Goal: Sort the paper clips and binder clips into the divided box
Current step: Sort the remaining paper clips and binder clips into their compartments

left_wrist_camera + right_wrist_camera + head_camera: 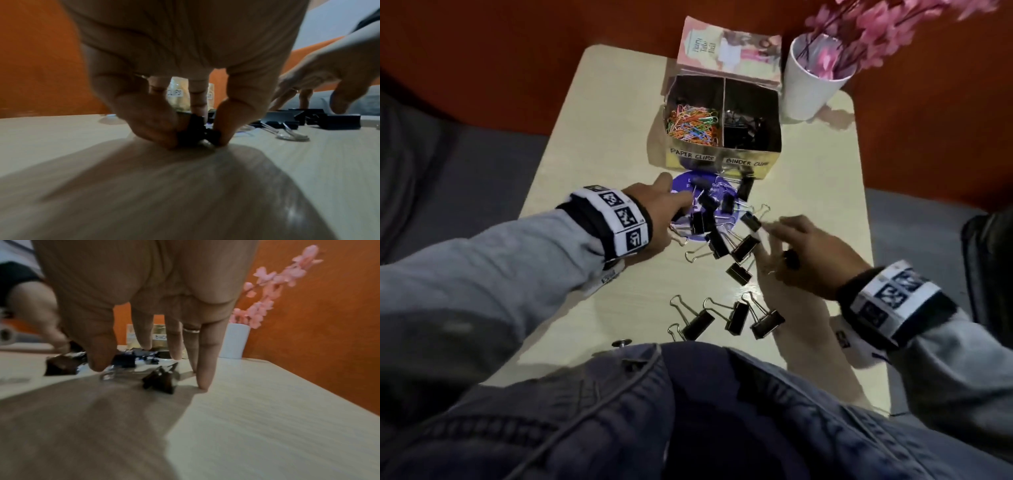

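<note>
The divided box point(722, 158) stands at the table's far side. Its left cell, labelled PAPER CLIPS, holds coloured paper clips point(691, 125); its right cell, labelled BINDER CLIPS, holds black binder clips point(746, 127). Several more binder clips lie on and around a purple disc point(683, 183) in front of the box. My left hand point(681, 205) reaches onto the disc, and thumb and finger pinch a black binder clip point(195, 129) against the surface. My right hand point(777, 236) hovers with straight fingers over a binder clip point(159, 381), its little fingertip point(202, 384) on the table.
Three binder clips point(738, 317) lie in a row near the table's front edge. A white cup of pink flowers point(808, 85) stands right of the box, and a booklet point(729, 48) lies behind it. The pale table point(592, 137) drops off on both sides.
</note>
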A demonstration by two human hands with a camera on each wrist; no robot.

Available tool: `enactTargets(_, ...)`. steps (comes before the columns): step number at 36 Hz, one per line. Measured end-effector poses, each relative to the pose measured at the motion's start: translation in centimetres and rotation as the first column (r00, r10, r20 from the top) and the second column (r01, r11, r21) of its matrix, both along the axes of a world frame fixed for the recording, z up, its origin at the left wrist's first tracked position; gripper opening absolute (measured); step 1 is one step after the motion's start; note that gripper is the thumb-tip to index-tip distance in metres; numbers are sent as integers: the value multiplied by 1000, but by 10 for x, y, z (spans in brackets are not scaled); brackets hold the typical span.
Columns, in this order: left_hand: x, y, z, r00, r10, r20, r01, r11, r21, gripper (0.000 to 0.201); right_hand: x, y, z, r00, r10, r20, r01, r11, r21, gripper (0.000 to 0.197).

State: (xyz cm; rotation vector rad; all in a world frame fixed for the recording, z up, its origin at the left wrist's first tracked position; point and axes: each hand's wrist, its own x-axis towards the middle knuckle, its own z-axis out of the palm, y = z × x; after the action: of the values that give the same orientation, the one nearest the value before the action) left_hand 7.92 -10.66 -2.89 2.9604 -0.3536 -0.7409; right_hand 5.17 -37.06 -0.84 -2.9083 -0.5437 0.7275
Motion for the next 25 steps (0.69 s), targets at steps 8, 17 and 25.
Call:
enactTargets(8,11,-22,-1,999,-43,11,43,999,15,20,-17,36,-16,964,226,139,-202,965,-169,61)
enactTargets(17,25,-27,0,996,-39,-81,38,999,-11,22,-8,44,-15,965,210,156,-188,972,-144,38)
enactTargets(25,85,-54,56,994,22,108,9,962,-272,24,-14,50,-14,932,267,247,-238,961,-140,48)
